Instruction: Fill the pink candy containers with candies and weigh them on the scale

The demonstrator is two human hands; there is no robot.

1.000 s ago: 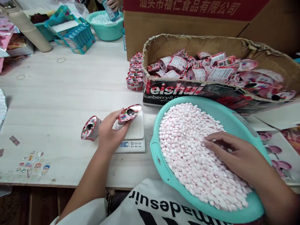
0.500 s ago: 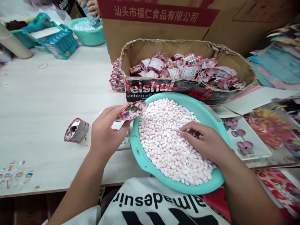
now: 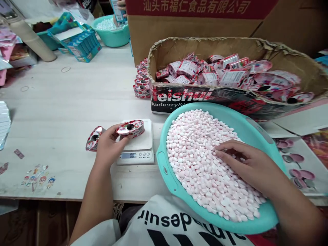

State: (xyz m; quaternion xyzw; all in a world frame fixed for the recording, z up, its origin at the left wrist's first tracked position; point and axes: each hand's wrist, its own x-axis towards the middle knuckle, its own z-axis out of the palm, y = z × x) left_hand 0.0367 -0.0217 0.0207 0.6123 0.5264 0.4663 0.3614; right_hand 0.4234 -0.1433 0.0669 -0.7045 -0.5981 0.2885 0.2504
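My left hand [image 3: 111, 141] grips a red-and-white oval candy packet [image 3: 135, 129] with a dark round hole on top. It holds the packet over the white pan of a small digital scale [image 3: 148, 156], whose display reads 0.0. A second candy packet [image 3: 93, 138] stands on the table, partly behind that hand. My right hand [image 3: 241, 160] rests on a heap of small pale pink candies [image 3: 194, 153] in a turquoise basin [image 3: 164, 171]. Its thumb and forefinger are pinched together at the candies, and whatever is between them is hidden.
Behind the basin, a cut-open cardboard box [image 3: 174, 90] holds many similar packets, with a stack of packets [image 3: 141, 90] beside it. A large carton [image 3: 192, 27] stands at the back. Farther left, another person's hand [image 3: 123, 7] is over a second turquoise basin [image 3: 112, 40].
My left hand has brought its packet from the basin's rim leftward to over the scale, tilting it flatter. The view has shifted left. My right hand stays at the candies.
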